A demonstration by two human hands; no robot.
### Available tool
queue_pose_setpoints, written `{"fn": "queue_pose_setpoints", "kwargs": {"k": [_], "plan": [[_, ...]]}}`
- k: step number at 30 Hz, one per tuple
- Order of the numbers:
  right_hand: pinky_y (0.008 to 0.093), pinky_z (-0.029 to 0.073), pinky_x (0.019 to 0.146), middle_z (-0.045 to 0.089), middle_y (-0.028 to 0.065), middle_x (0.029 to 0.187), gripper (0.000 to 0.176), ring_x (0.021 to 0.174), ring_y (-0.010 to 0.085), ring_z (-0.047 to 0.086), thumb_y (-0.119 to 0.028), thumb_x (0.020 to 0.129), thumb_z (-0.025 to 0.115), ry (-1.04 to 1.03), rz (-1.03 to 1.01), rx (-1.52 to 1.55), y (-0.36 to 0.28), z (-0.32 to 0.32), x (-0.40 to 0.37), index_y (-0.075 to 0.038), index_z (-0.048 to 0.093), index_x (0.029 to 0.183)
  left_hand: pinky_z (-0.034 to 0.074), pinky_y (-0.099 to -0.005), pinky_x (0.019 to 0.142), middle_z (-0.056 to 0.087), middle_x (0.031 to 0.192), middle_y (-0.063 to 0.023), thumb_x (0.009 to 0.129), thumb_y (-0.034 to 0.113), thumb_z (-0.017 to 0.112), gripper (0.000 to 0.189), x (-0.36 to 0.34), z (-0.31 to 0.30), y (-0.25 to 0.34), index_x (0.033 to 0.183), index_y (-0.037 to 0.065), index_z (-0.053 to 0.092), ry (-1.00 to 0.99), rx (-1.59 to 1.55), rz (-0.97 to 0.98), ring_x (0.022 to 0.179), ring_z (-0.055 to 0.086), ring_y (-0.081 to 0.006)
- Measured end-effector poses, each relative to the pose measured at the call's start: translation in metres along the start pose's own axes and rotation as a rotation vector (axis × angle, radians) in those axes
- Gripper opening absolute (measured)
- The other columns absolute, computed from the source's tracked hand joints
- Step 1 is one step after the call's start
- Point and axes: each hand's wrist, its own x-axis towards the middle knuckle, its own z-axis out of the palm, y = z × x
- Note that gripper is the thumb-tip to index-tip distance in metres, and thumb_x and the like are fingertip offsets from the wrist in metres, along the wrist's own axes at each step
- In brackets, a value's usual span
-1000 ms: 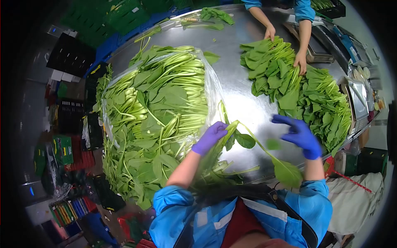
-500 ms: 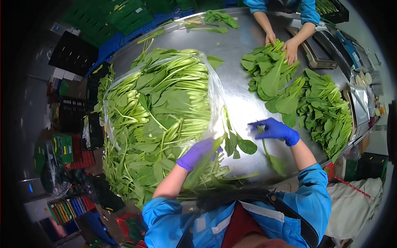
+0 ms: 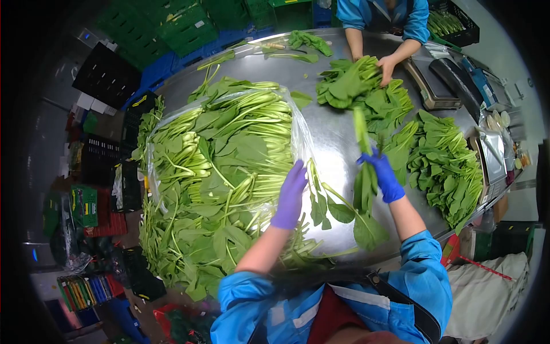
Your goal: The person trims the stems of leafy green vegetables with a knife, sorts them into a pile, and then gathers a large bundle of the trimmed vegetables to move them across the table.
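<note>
My right hand (image 3: 385,176), in a blue glove, is closed around a few leafy green stalks (image 3: 362,133) that stand out above it, their leaves hanging below. My left hand (image 3: 291,195), in a purple glove, is at the right edge of the large heap of leafy greens (image 3: 229,140); its fingers point up near the clear plastic sheet (image 3: 303,135), and how far they are closed is hard to make out. Between my hands, loose stems with leaves (image 3: 342,212) lie on the metal table (image 3: 335,157).
Across the table a co-worker's hands (image 3: 387,67) hold a bunch of greens (image 3: 348,83). More greens (image 3: 450,166) are piled at the right. A scale (image 3: 438,94) stands at the back right, green crates (image 3: 183,26) at the back left.
My left hand has moved up and no longer has the blurred leaf near it. The stalks now stand upright at my right hand. The co-worker's bunch has shifted left and been lifted.
</note>
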Motion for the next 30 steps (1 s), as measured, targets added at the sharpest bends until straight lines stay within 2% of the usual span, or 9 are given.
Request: {"fn": "queue_pose_setpoints", "kwargs": {"k": [5, 7, 10, 13, 20, 22, 25, 27, 30], "plan": [[0.0297, 0.048, 0.071, 0.064, 0.0142, 0.095, 0.041, 0.079, 0.0203, 0.062, -0.025, 0.084, 0.061, 0.414, -0.25, 0.093, 0.003, -0.088, 0.099, 0.003, 0.056, 0.114, 0.038, -0.0325, 0.101, 0.044, 0.133, -0.0138, 0.086, 0.007, 0.056, 0.044, -0.063, -0.051, -0.061, 0.128, -0.003, 0.046, -0.067, 0.717, 0.342, 0.118, 0.048, -0.023], [0.0315, 0.046, 0.083, 0.063, 0.0178, 0.106, 0.052, 0.095, 0.0236, 0.06, -0.029, 0.085, 0.06, 0.755, -0.209, -0.435, 0.039, -0.147, 0.181, 0.002, 0.05, 0.125, 0.04, -0.0315, 0.099, 0.053, 0.124, -0.0129, 0.086, 0.006, 0.057, 0.039, -0.097, -0.047, -0.045, 0.124, -0.002, 0.051, 0.155, -0.135, -0.324, 0.113, 0.053, -0.022], [0.032, 0.048, 0.075, 0.058, 0.0126, 0.118, 0.059, 0.101, 0.0182, 0.057, -0.032, 0.086, 0.059, 0.776, -0.167, -0.934, 0.01, -0.125, 0.17, -0.001, 0.043, 0.133, 0.042, -0.0299, 0.094, 0.059, 0.117, -0.0109, 0.088, 0.01, 0.057, 0.03, -0.14, -0.068, -0.039, 0.116, 0.001, 0.057, 0.15, 0.034, -0.292, 0.107, 0.056, -0.019], [0.0316, 0.045, 0.085, 0.061, 0.016, 0.112, 0.058, 0.102, 0.0233, 0.058, -0.038, 0.086, 0.057, 0.422, -0.378, -0.478, 0.015, -0.064, 0.129, -0.003, 0.046, 0.131, 0.044, -0.0303, 0.09, 0.061, 0.112, -0.0104, 0.085, 0.01, 0.061, 0.031, -0.163, -0.107, -0.048, 0.115, 0.002, 0.059, 0.204, 0.234, -0.206, 0.103, 0.057, -0.0182], [0.0226, 0.044, 0.055, 0.066, 0.0081, 0.1, 0.038, 0.08, 0.0112, 0.06, -0.03, 0.088, 0.05, -0.433, 0.178, 0.007, 0.017, 0.121, -0.092, -0.001, 0.061, 0.111, 0.045, -0.0381, 0.086, 0.062, 0.104, -0.015, 0.077, 0.009, 0.063, 0.028, -0.108, -0.195, -0.029, 0.104, 0.003, 0.062, 0.159, 1.003, 0.299, 0.095, 0.058, -0.0312], [0.0213, 0.042, 0.059, 0.065, 0.007, 0.088, 0.042, 0.058, 0.0082, 0.051, -0.034, 0.089, 0.048, -0.379, 0.28, 0.1, 0.034, 0.167, -0.15, -0.003, 0.059, 0.115, 0.046, -0.0396, 0.083, 0.062, 0.101, -0.0151, 0.076, 0.009, 0.063, 0.026, -0.094, -0.199, -0.04, 0.101, 0.003, 0.062, 0.063, 1.057, 0.359, 0.093, 0.057, -0.0319], [0.0225, 0.042, 0.063, 0.065, 0.0069, 0.09, 0.046, 0.052, 0.0068, 0.041, -0.035, 0.091, 0.044, -0.497, 0.416, 0.338, 0.07, 0.209, -0.204, -0.003, 0.055, 0.121, 0.045, -0.0412, 0.083, 0.06, 0.104, -0.0142, 0.075, 0.011, 0.063, 0.03, -0.071, -0.19, -0.047, 0.103, 0.004, 0.06, -0.162, 1.049, 0.519, 0.095, 0.055, -0.0318], [0.0204, 0.041, 0.058, 0.065, 0.0055, 0.086, 0.042, 0.044, 0.0064, 0.038, -0.029, 0.093, 0.041, -0.446, 0.44, 0.393, 0.067, 0.23, -0.232, 0.001, 0.053, 0.12, 0.042, -0.0425, 0.085, 0.058, 0.107, -0.0139, 0.075, 0.012, 0.064, 0.036, -0.053, -0.178, -0.035, 0.11, 0.004, 0.056, -0.023, 1.25, 0.652, 0.098, 0.053, -0.0319], [0.0234, 0.042, 0.062, 0.066, 0.0067, 0.089, 0.044, 0.047, 0.008, 0.04, -0.031, 0.093, 0.04, -0.52, 0.486, 0.409, 0.071, 0.225, -0.232, 0.0, 0.054, 0.121, 0.04, -0.042, 0.084, 0.057, 0.102, -0.0128, 0.072, 0.019, 0.065, 0.042, -0.025, -0.179, -0.038, 0.11, 0.005, 0.054, 0.139, 1.346, 0.454, 0.095, 0.051, -0.0296]]}}
